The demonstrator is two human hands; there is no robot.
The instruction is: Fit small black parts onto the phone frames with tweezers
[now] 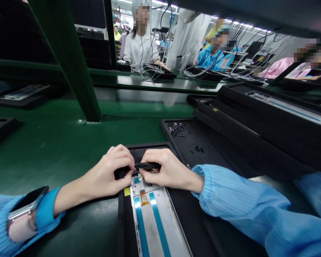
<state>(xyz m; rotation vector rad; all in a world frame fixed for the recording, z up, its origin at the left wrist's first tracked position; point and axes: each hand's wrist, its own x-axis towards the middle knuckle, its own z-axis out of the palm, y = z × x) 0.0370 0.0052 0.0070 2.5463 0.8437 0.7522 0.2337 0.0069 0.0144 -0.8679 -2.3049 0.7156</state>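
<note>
Left hand [109,169], right hand [164,169] — both pinching a black strip [147,165].

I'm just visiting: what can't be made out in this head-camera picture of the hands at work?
Head view: the black strip between the left hand and right hand is partly hidden by them, so its ends cannot be seen.
Head view: the silver frame is covered at its top by the hands and cut off by the bottom edge.
Head view: the black bits are too small to identify.
</note>
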